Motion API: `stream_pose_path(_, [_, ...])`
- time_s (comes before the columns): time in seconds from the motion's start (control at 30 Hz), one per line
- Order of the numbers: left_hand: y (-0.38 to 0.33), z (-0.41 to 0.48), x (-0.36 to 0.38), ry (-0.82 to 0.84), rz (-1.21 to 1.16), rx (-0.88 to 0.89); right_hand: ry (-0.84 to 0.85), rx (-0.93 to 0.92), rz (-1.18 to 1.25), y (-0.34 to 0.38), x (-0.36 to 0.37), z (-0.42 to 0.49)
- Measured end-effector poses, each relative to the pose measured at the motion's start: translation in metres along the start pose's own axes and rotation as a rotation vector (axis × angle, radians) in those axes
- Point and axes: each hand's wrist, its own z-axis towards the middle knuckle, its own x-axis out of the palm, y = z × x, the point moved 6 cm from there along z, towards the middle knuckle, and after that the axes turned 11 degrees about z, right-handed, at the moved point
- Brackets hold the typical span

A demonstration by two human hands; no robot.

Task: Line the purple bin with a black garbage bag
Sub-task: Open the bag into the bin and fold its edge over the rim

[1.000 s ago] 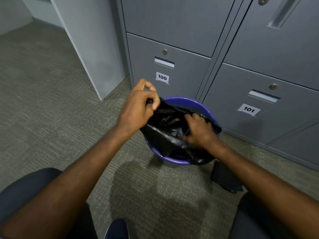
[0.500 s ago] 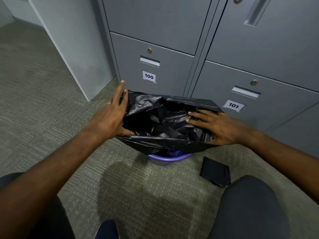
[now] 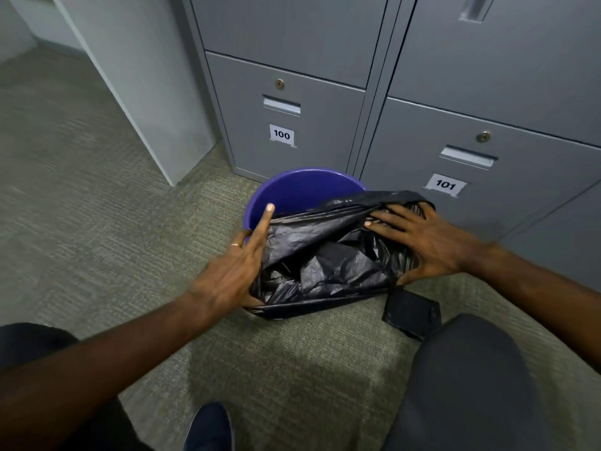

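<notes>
The purple bin (image 3: pixel 302 190) stands on the carpet against the grey lockers, its far inner wall bare. A black garbage bag (image 3: pixel 325 265) is spread over the near and right part of the bin's mouth. My left hand (image 3: pixel 234 271) holds the bag's left edge, thumb tucked under it, index finger stretched along the bin's left rim. My right hand (image 3: pixel 429 242) lies with fingers spread on the bag's right edge, thumb under the plastic, stretching it past the bin's right side.
Grey lockers labelled 100 (image 3: pixel 281 135) and 101 (image 3: pixel 445 184) rise right behind the bin. A folded black packet (image 3: pixel 411 314) lies on the carpet to the bin's right. My knees and a blue shoe (image 3: pixel 208 428) are at the bottom. Open carpet lies to the left.
The bag's mouth was stretched wide over the whole bin half a second ago. Now it has shifted right and toward me, baring the bin's far purple wall. Both hands moved with it.
</notes>
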Motion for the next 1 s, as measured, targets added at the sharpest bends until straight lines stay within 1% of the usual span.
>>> stream_pose_path(0.07, [0.0, 0.001, 0.008, -0.015, 0.037, -0.011, -0.011, -0.003, 0.034, 0.0, 0.004, 0.001])
stream_pose_path(0.1, [0.003, 0.004, 0.01, -0.013, 0.017, -0.037, -0.018, 0.014, 0.066, -0.003, 0.006, 0.001])
stream_pose_path(0.2, [0.028, 0.021, 0.013, 0.014, -0.223, -0.166, -0.047, 0.129, 0.215, -0.012, 0.009, 0.002])
stream_pose_path(0.27, [0.044, 0.036, 0.016, 0.052, -0.305, -0.186, -0.078, 0.179, 0.366, -0.014, 0.005, 0.01])
stream_pose_path(0.37, [0.063, 0.062, 0.023, 0.201, -0.366, -0.104, -0.1, 0.247, 0.663, -0.011, -0.006, 0.031])
stream_pose_path(0.43, [0.073, 0.076, 0.024, 0.309, -0.388, -0.016, -0.134, 0.326, 0.804, -0.014, -0.012, 0.045])
stream_pose_path(0.47, [0.079, 0.082, 0.023, 0.361, -0.41, -0.005, -0.167, 0.382, 0.858, -0.017, -0.014, 0.051])
stream_pose_path(0.53, [0.09, 0.09, 0.024, 0.491, -0.561, -0.051, -0.253, 0.492, 0.913, -0.025, -0.015, 0.061])
stream_pose_path(0.57, [0.094, 0.093, 0.024, 0.536, -0.686, -0.085, -0.307, 0.534, 0.908, -0.029, -0.016, 0.067])
stream_pose_path(0.6, [0.096, 0.096, 0.022, 0.548, -0.803, -0.114, -0.358, 0.571, 0.901, -0.032, -0.017, 0.073])
stream_pose_path(0.63, [0.097, 0.101, 0.02, 0.531, -0.872, -0.152, -0.4, 0.599, 0.907, -0.034, -0.018, 0.079])
stream_pose_path(0.67, [0.096, 0.106, 0.019, 0.489, -0.878, -0.2, -0.431, 0.613, 0.929, -0.034, -0.018, 0.085])
stream_pose_path(0.77, [0.091, 0.125, 0.015, 0.296, -0.717, -0.298, -0.47, 0.586, 0.933, -0.029, -0.018, 0.105])
stream_pose_path(0.83, [0.087, 0.133, 0.018, 0.205, -0.652, -0.347, -0.469, 0.556, 0.926, -0.024, -0.018, 0.118])
stream_pose_path(0.93, [0.093, 0.143, 0.026, 0.099, -0.628, -0.424, -0.495, 0.548, 0.845, -0.019, -0.018, 0.127])
stream_pose_path(1.0, [0.096, 0.147, 0.03, 0.015, -0.672, -0.469, -0.573, 0.589, 0.829, -0.022, -0.017, 0.123])
